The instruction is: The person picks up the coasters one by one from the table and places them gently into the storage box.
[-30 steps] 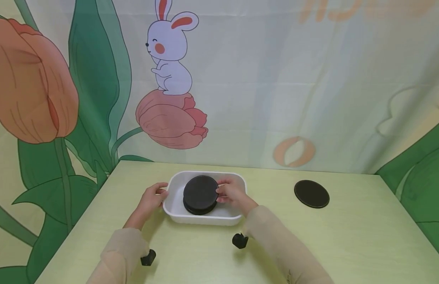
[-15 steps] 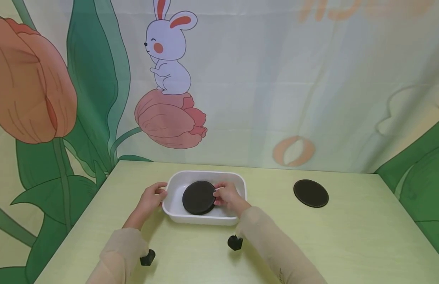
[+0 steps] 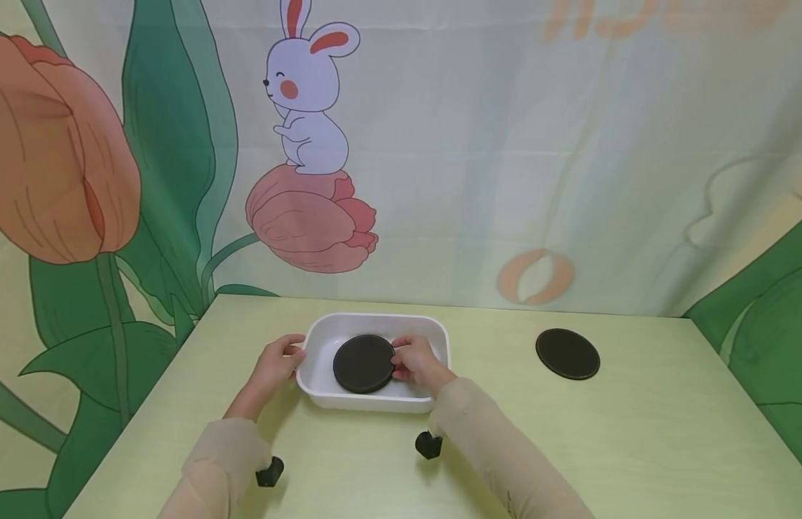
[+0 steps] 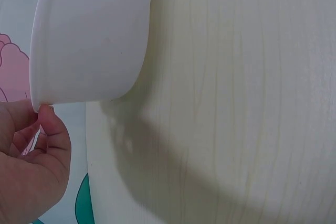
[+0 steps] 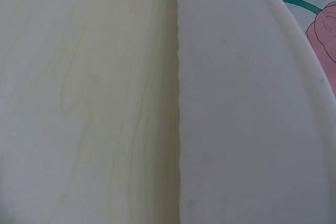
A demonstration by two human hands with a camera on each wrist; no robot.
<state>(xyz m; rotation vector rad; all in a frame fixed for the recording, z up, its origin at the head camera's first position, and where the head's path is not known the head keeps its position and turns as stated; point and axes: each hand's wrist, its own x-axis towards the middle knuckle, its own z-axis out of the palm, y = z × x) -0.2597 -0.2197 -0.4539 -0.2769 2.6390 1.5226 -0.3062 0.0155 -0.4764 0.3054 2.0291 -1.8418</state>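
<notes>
Currently the black disc (image 3: 363, 363) lies flat inside the white tray (image 3: 439, 339) on the table (image 3: 634, 432), with the right hand (image 3: 415, 360) touching its right edge, fingers curled onto the rim. The left hand (image 3: 274, 364) pinches the tray's left rim. A second disc (image 3: 567, 354) lies well apart to the right.
</notes>
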